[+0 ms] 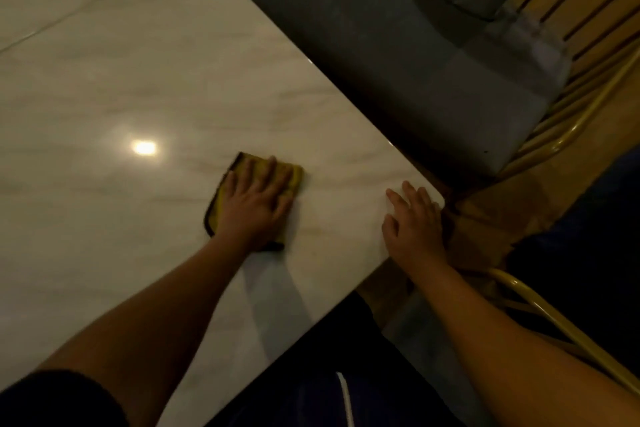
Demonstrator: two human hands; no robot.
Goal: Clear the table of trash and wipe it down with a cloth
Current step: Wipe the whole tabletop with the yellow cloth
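A folded yellow cloth (pixel 292 173) with a dark border lies on the pale marble table (pixel 121 97), near its right corner. My left hand (pixel 254 203) presses flat on top of the cloth, fingers spread and pointing away from me. My right hand (pixel 414 222) rests palm down on the table's corner, fingers apart, holding nothing. No trash shows on the visible tabletop.
A grey cushioned chair (pixel 433 55) with a yellow metal frame (pixel 568 128) stands beyond the table's right edge. Another yellow chair frame (pixel 540 308) curves under my right forearm. The wooden floor (pixel 502 211) shows at the right. A lamp reflection (pixel 144 148) glints on the table.
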